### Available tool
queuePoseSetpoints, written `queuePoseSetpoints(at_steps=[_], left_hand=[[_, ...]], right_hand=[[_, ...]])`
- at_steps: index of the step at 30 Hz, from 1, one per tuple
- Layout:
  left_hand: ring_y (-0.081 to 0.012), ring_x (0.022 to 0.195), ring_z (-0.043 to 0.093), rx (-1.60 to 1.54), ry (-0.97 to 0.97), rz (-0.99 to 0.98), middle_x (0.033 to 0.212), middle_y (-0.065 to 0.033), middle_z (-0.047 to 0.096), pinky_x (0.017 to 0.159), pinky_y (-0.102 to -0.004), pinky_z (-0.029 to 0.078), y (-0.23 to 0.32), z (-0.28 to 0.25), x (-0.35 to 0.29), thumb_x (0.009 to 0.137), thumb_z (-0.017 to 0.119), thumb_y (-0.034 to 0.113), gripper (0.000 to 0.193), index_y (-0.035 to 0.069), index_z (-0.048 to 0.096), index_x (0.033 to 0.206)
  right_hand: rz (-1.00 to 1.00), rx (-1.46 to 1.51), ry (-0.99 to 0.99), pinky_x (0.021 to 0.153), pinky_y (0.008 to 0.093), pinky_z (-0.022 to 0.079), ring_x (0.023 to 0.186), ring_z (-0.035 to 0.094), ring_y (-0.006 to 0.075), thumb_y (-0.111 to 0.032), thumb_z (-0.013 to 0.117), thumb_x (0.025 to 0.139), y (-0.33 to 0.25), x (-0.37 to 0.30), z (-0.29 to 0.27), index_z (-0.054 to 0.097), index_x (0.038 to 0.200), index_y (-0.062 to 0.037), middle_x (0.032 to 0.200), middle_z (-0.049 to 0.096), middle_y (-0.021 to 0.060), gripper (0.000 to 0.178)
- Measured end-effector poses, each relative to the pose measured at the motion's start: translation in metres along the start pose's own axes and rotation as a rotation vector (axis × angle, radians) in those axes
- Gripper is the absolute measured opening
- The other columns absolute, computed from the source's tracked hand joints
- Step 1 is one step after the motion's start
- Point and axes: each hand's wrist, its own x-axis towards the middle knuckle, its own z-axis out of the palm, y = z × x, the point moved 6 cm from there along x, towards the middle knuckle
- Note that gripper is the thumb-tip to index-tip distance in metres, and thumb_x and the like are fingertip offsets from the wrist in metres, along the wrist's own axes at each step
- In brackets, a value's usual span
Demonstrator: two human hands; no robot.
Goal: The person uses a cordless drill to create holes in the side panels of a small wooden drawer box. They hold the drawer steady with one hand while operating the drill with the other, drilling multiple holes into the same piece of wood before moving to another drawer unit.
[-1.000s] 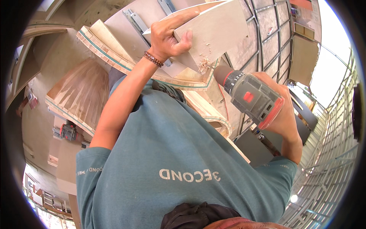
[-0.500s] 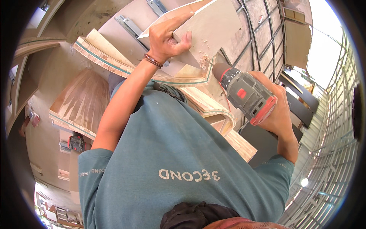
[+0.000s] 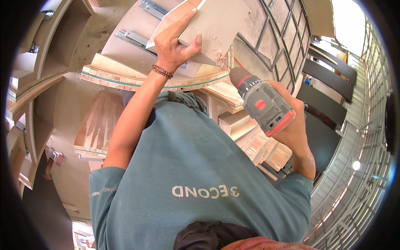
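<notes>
My left hand (image 3: 171,46), with a beaded bracelet at the wrist, grips a grey-faced board (image 3: 227,25) by its pale edge. Its index finger stretches along that edge and the thumb lies over the face. A cordless drill (image 3: 266,106), dark grey with red parts, is held in my right hand (image 3: 291,125). The drill's nose points at the near right corner of the board, beside a small heap of wood shavings (image 3: 219,57). I cannot make out the bit's tip or whether it touches the wood. The fingers round the drill's handle are mostly hidden.
Beneath the board lies a curved wooden panel (image 3: 121,82) with a green line along its edge. Metal drawer slides (image 3: 135,39) rest behind my left hand. Wooden blocks (image 3: 271,152) stand below my right forearm, and a dark metal lattice (image 3: 279,41) spreads at the far right.
The view has shifted, showing more wooden blocks at the right. In the picture, the drill and my right hand sit slightly further left, and my left hand slightly left too. Both grips are unchanged.
</notes>
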Motion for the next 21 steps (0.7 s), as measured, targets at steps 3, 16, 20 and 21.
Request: queuePoseSetpoints(at_steps=[3,16,20,21], left_hand=[[-0.0253,0.078,0.072,0.006,-0.088,-0.035,0.103,-0.0149,0.075,0.071,-0.0318,0.057,0.0,-0.001,0.001,0.073,0.079,0.029,0.06,0.006,0.069,0.127],[-0.0222,0.107,0.071,-0.185,-0.344,-0.091,0.123,-0.0129,0.071,0.093,-0.0344,0.055,-0.004,0.005,0.003,0.077,0.087,0.033,0.064,0.002,0.065,0.129],[-0.023,0.087,0.075,-0.166,-0.212,-0.062,0.105,-0.014,0.076,0.076,-0.0311,0.059,0.0,0.005,0.009,0.071,0.087,0.022,0.052,0.008,0.072,0.118],[-0.0226,0.086,0.075,-0.159,-0.205,-0.05,0.104,-0.0137,0.076,0.075,-0.031,0.059,0.0,0.006,0.009,0.071,0.087,0.023,0.051,0.008,0.072,0.118]], right_hand=[[-0.007,-0.013,0.082,0.071,0.0331,0.055,0.082,0.073,0.0317,-0.015,0.086,0.063,0.003,-0.007,0.011,0.063,0.12,-0.0073,0.093,0.073,0.0134,0.062],[0.001,-0.21,0.195,0.065,0.0361,0.055,0.08,0.072,0.0329,-0.025,0.086,0.063,-0.031,-0.015,0.033,0.062,0.118,-0.0071,0.096,0.073,0.012,0.062],[0.077,-0.241,0.18,0.07,0.036,0.055,0.083,0.07,0.0363,-0.018,0.084,0.066,-0.026,-0.01,0.04,0.064,0.118,-0.0076,0.096,0.072,0.0132,0.057],[0.088,-0.22,0.178,0.07,0.0363,0.055,0.083,0.07,0.0365,-0.02,0.084,0.066,-0.027,-0.009,0.039,0.064,0.118,-0.0084,0.096,0.072,0.0134,0.056]])
